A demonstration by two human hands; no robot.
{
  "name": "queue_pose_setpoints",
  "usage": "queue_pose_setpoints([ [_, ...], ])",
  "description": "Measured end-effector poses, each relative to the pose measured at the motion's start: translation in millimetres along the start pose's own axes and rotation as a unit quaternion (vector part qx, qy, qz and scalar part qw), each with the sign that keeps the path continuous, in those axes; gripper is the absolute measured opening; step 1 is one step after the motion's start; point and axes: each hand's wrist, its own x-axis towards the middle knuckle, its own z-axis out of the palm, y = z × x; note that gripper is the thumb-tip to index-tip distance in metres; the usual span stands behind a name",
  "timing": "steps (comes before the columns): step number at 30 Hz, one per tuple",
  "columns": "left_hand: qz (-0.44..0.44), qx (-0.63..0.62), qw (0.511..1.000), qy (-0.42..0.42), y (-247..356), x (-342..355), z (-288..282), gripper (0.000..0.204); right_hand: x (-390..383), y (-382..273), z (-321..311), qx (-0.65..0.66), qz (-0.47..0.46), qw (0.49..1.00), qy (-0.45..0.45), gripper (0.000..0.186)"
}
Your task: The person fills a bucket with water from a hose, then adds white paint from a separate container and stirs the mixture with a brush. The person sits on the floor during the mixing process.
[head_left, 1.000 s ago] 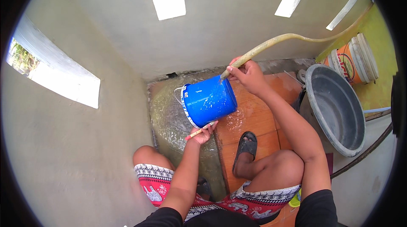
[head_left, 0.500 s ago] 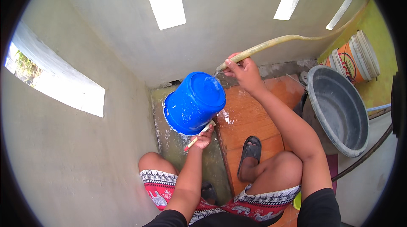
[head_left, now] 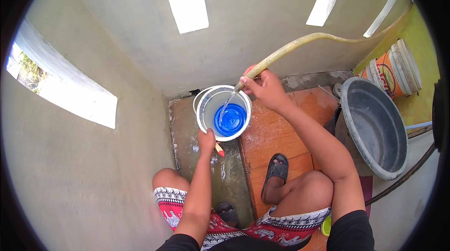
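Fingers of the right hand (head_left: pixel 268 92) are pinching the end of a pale yellow hose (head_left: pixel 293 47) in the head view, thumb on one side, right around the middle of the frame. Left hand (head_left: pixel 206 141), just below that, has the edge of the bucket (head_left: pixel 209 110), but most of its fingers are hidden, so I can't tell how tight that grip is. Same hand's also got a pale stick (head_left: pixel 219 149) with a red tip poking out toward the lower right.

Bucket's mid-frame, mouth toward the camera, whitish inside with a blue bottom. Can't tell if it's touching the floor.

Progress-wise, I'd call it midway: water (head_left: pixel 226 104) is going from the hose into the bucket, but it looks nowhere near full. Tipping that water out isn't done yet. Can't see the outside well enough to say if it's clean. A few whitish patches of suds (head_left: pixel 214 160) are on the wet floor (head_left: pixel 232 157) below, so that bit probably needs a splash too. Big grey basin (head_left: pixel 404 155) sits off at the right of the frame, not being touched.
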Motion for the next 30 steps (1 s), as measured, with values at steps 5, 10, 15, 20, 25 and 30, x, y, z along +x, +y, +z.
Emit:
queue_pose_setpoints([
  [5,0.277,0.337,0.895,0.093,52,-7,-11,0.051,-5,7,-2,-0.196,-0.053,0.979,-0.001,0.021],
  [10,0.407,0.352,0.836,0.106,94,-7,-43,0.060,-3,12,-14,-0.181,-0.045,0.982,-0.013,0.021],
  [15,0.553,0.273,0.773,0.152,134,5,-87,0.060,5,36,-50,-0.060,0.059,0.995,0.052,0.027],
  [20,0.667,0.194,0.687,0.213,179,1,-115,0.054,5,93,-89,-0.031,0.243,0.964,0.105,0.029],
  [25,0.743,0.178,0.591,0.260,217,-6,-124,0.046,-33,163,-114,-0.134,0.359,0.922,0.046,0.025],
  [30,0.760,0.184,0.563,0.267,233,-8,-131,0.044,-61,233,-128,-0.182,0.340,0.920,0.064,0.025],
])
